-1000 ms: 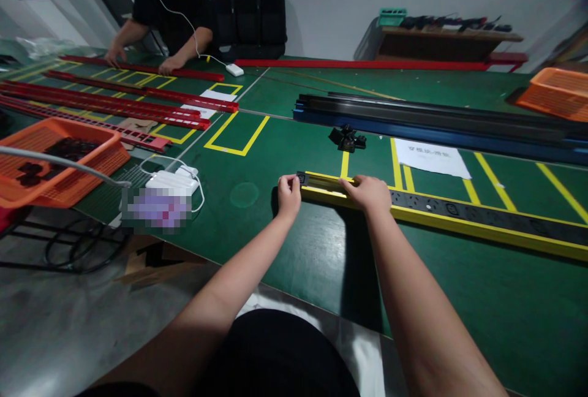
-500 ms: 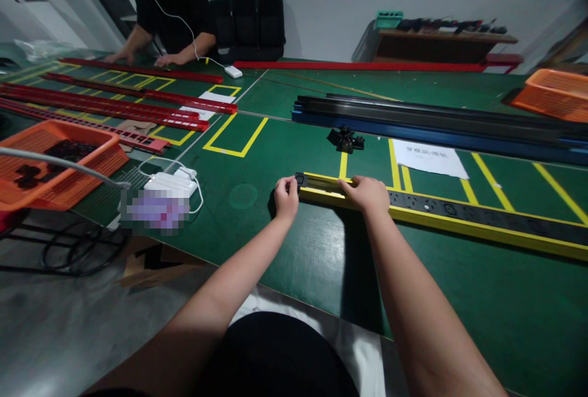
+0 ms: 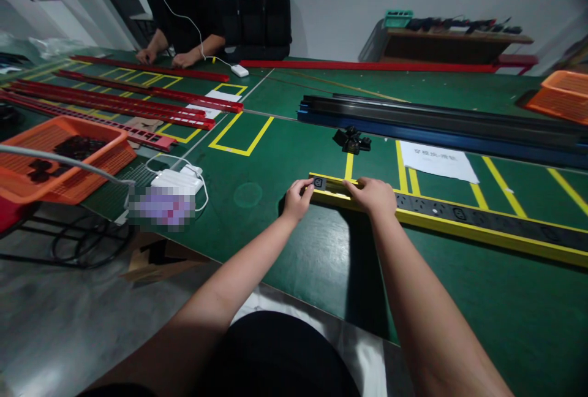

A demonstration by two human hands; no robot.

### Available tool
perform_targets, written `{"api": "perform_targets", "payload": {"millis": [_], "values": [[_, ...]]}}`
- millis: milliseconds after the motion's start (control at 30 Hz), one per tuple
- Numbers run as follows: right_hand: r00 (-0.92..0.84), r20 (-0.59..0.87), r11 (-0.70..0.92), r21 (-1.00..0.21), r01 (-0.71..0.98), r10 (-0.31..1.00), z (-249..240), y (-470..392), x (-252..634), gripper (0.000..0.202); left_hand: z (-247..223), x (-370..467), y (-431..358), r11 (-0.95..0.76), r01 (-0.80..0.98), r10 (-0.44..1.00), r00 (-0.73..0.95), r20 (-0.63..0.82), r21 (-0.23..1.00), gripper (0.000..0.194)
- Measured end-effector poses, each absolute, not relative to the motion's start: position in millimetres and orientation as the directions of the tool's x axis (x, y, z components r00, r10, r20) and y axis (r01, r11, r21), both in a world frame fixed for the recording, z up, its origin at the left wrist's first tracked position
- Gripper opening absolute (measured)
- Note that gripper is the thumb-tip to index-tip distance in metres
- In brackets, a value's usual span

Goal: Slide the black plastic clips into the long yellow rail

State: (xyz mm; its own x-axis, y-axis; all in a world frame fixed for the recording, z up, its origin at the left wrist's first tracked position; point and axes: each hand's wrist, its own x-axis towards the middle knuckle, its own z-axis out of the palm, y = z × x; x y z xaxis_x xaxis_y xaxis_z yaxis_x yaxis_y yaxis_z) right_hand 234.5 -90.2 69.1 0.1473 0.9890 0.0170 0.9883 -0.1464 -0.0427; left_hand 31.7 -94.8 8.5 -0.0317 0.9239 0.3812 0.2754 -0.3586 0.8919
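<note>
A long yellow rail (image 3: 459, 227) with black socket modules set in its channel lies across the green table. My left hand (image 3: 297, 200) is at the rail's left end, its fingers pinched at a small black socket module (image 3: 319, 183) inside the channel. Farther right, my right hand (image 3: 374, 196) grips the rail, thumb along the channel and fingers over the far side. Between the two hands a stretch of the channel shows without a module. Just beyond the rail sits a small pile of black parts (image 3: 353, 139).
Blue and black rails (image 3: 413, 118) lie behind, beside a paper sheet (image 3: 438, 162). Red rails (image 3: 114, 100), an orange basket (image 3: 105, 167) of black parts and a white power adapter (image 3: 177, 182) are at left. A person (image 3: 184, 11) works across the table.
The black module at the rail's left end now sits farther inside the channel, with my left hand's fingers beside it. The view has shifted slightly. The other person's hands have moved closer together.
</note>
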Motion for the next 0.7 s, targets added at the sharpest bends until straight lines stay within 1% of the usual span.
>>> {"api": "perform_targets", "payload": {"millis": [167, 267, 400, 467, 567, 700], "values": [[0.140, 0.013, -0.140, -0.028, 0.990, 0.990, 69.3, -90.9, 233.3, 0.064, 9.8, 30.2, -95.0, -0.388, 0.238, 0.922, 0.110, 0.372, 0.891, 0.031], [0.107, 0.023, -0.107, -0.024, 0.994, 0.994, 68.6, -91.9, 233.0, 0.064, 9.6, 31.0, -94.1, -0.397, 0.216, 0.916, 0.148, 0.372, 0.892, 0.031], [0.095, 0.045, -0.093, -0.029, 0.995, 0.994, 67.4, -92.4, 234.8, 0.065, 6.6, 34.7, -89.2, -0.334, 0.189, 0.942, 0.082, 0.324, 0.923, 0.031], [0.101, 0.045, -0.100, -0.028, 0.995, 0.994, 66.6, -92.6, 235.0, 0.063, 4.9, 37.5, -86.6, -0.301, 0.243, 0.953, 0.053, 0.297, 0.922, 0.032], [0.087, 0.079, -0.083, -0.051, 0.995, 0.993, 65.0, -93.8, 227.4, 0.060, 2.9, 41.5, -85.0, -0.283, 0.378, 0.956, 0.035, 0.292, 0.881, 0.030], [0.001, 0.152, 0.019, -0.131, 0.991, 0.988, 62.9, -94.4, 193.0, 0.060, 0.8, 45.6, -86.0, -0.247, 0.442, 0.959, -0.018, 0.284, 0.862, 0.024]]}}
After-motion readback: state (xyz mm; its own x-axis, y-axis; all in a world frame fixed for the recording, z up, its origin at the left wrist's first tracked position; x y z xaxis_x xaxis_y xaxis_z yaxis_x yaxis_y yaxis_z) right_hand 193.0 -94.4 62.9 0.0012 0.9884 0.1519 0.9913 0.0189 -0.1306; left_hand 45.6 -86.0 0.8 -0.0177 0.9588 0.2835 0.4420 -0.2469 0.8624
